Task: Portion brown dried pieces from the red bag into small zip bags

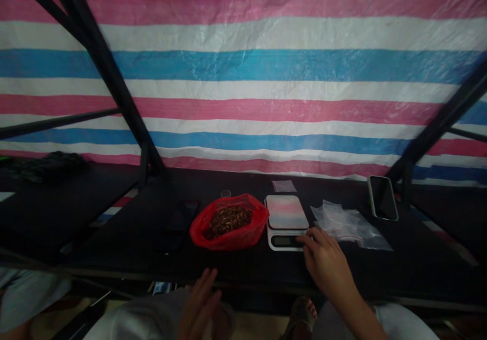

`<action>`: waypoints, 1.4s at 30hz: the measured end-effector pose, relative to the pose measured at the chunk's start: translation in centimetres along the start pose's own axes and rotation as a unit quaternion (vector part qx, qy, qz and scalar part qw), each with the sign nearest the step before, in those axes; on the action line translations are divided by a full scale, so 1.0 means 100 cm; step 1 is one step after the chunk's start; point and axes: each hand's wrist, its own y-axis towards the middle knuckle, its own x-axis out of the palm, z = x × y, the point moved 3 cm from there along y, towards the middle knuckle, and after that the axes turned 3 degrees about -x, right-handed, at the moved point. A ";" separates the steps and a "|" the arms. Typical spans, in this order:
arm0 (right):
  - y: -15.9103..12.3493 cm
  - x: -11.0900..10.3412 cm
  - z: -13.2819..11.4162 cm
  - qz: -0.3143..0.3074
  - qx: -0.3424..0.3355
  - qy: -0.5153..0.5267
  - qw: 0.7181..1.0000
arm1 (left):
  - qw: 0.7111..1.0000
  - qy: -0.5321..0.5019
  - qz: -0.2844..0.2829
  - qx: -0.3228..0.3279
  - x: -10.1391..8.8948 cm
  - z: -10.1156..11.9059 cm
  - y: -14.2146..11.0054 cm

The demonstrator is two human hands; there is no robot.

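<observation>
My right hand (pixel 326 259) rests at the front right of a white digital kitchen scale (pixel 271 236), its index finger touching the panel beside the dark display. Nothing shows on the scale's shiny platform. Left of the scale sits an open red plastic bag (pixel 254 236) holding small brown pieces (pixel 231 220), whose kind I cannot make out. Below the table's front edge, over my lap, my left hand (pixel 201 304) is held with fingers stretched out and nothing in them. Several clear zip bags (pixel 342 221) lie in a loose pile right of the scale.
A phone (pixel 382 198) leans near the right frame post. One small zip bag (pixel 283 186) lies behind the scale, and a small clear cup (pixel 225 194) stands behind the red bag. Dark flat object (pixel 182 218) at left. Striped sheeting (pixel 266 66) closes the back.
</observation>
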 end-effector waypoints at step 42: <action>-0.013 0.005 0.042 0.174 0.023 0.143 0.974 | 0.953 0.071 0.195 0.220 0.018 0.041 0.062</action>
